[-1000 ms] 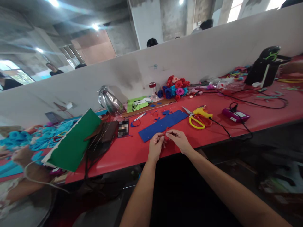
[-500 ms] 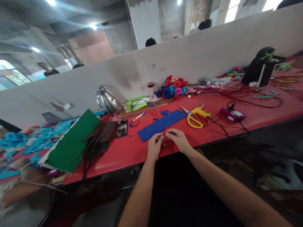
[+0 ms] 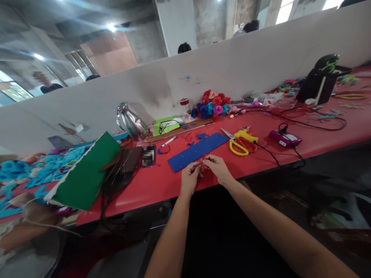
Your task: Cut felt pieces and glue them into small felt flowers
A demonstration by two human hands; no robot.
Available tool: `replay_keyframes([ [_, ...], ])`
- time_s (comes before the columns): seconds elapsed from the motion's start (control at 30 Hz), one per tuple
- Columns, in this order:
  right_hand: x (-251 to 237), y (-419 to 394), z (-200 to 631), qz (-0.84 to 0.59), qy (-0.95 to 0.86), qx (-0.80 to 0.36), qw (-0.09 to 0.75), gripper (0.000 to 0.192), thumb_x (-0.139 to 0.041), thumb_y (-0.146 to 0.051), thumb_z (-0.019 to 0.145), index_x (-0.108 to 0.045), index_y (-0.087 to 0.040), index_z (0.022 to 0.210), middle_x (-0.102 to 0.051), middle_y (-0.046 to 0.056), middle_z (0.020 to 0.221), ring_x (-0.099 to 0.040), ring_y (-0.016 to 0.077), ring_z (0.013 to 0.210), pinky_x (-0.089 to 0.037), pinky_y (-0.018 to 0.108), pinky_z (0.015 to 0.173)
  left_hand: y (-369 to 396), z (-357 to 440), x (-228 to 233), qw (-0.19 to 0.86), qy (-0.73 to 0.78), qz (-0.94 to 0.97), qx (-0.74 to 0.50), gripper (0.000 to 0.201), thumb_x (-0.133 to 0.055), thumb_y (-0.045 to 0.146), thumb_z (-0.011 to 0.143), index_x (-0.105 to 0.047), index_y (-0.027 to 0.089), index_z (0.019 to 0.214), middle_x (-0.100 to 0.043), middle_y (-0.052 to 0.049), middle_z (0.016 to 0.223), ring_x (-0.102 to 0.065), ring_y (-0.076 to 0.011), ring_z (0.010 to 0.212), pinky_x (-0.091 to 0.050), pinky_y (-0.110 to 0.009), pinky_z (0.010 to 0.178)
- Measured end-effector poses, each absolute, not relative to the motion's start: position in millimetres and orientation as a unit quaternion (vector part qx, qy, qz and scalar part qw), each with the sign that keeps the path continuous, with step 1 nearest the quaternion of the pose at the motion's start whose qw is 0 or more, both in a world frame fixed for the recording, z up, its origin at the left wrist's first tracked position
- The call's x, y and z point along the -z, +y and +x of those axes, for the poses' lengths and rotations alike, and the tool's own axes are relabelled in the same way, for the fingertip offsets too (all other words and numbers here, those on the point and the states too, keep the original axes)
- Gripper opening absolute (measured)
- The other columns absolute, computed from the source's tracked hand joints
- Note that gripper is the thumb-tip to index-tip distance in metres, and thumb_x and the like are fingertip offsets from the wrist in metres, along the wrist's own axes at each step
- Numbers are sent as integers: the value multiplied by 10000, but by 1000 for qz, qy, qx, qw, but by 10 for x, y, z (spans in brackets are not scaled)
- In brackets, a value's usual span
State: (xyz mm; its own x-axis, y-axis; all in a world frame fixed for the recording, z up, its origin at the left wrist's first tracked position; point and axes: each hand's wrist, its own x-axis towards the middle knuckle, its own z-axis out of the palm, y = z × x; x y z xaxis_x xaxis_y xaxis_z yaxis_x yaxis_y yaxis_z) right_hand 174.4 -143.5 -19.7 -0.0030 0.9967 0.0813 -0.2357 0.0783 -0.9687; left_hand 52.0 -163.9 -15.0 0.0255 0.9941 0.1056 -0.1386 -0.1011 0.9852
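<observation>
My left hand (image 3: 190,176) and my right hand (image 3: 216,167) meet above the front edge of the red table (image 3: 150,187), fingertips pinched close together. Between them is a small thin red piece (image 3: 202,159), its exact kind too small to make out. Just beyond the hands lies a flat blue foam strip (image 3: 199,150), placed at a slant. To the right of the strip are yellow-handled scissors (image 3: 238,146), with a yellow glue gun (image 3: 245,135) beside them.
A purple power socket (image 3: 285,139) with black cables sits at right. Foam roses (image 3: 214,104), a steel jug (image 3: 131,122) and a marker (image 3: 169,141) lie further back. At left are a green board (image 3: 84,175), blue foam pieces (image 3: 49,170) and another person's arm (image 3: 31,227).
The red piece shows more plainly above my fingertips, and my right fingers have shifted slightly upward. The view has moved a little. Scissors, glue gun and blue strip stay in place.
</observation>
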Motion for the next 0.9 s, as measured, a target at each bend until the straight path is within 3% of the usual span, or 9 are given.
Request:
replay_keyframes([
  [0.2, 222, -1424, 1733, -436, -475, -509, 570, 210, -654, -328, 652, -502, -196, 593, -494, -52, 527, -466, 103, 529, -364, 248, 528, -1640, 516, 169, 516, 431, 498, -547, 192, -667, 295, 703, -673, 157, 836, -591, 34, 571, -494, -77, 475, -403, -214, 538],
  [0.43, 225, -1481, 1753, -417, -468, -500, 597, 253, -684, -347, 649, -502, -214, 765, -552, -46, 644, -529, 115, 589, -446, 268, 600, -1646, 515, 154, 522, 423, 486, -559, 194, -664, 302, 708, -662, 155, 834, -620, 23, 593, -511, -83, 467, -419, -224, 529],
  [0.7, 273, -1540, 1786, -425, -510, -466, 584, 145, -599, -320, 699, -521, -205, 740, -530, -40, 632, -515, 112, 580, -444, 255, 588, -1649, 504, 126, 518, 439, 468, -565, 263, -689, 346, 699, -660, 138, 857, -628, 13, 594, -521, -88, 474, -411, -227, 527],
  [0.8, 260, -1475, 1925, -447, -560, -408, 566, 119, -560, -318, 725, -542, -201, 742, -570, -19, 656, -535, 128, 606, -448, 266, 607, -1623, 485, 148, 508, 441, 457, -582, 263, -684, 342, 704, -664, 134, 863, -622, 21, 595, -508, -74, 467, -405, -221, 534],
  [0.9, 179, -1289, 2264, -526, -591, -270, 549, 119, -520, -287, 746, -587, -193, 776, -631, 22, 730, -574, 163, 686, -463, 299, 682, -1585, 472, 177, 503, 440, 439, -600, 288, -695, 348, 691, -672, 134, 881, -623, 20, 608, -501, -67, 467, -395, -216, 526],
])
